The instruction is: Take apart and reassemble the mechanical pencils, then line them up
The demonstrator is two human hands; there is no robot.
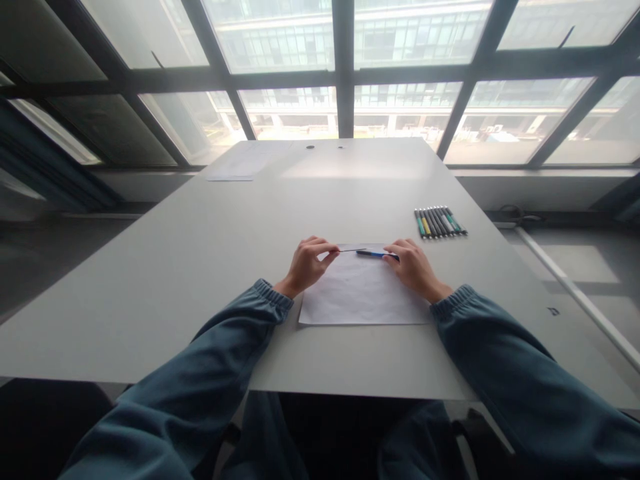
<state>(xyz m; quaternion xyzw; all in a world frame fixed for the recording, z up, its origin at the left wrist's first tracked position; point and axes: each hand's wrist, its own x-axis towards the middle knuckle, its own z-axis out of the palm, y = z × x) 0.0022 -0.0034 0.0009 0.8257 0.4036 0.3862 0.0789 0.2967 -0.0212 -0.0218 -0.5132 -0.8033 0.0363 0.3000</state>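
My left hand (312, 262) pinches the end of a thin dark pen refill (354, 250) between thumb and fingers. The refill points right, its tip just above the front part of a blue pen barrel (373, 253). Around the other end of that barrel, the thumb and fingers of my right hand (411, 265) are closed. Both hands are over the far part of a white sheet of paper (363, 297). Whether the refill touches the barrel I cannot tell.
Several pens (440, 222) in black, green, yellow and grey lie side by side on the white table (200, 280), beyond my right hand. More paper (240, 163) lies at the far left. Large windows (285, 113) stand behind the table's far edge.
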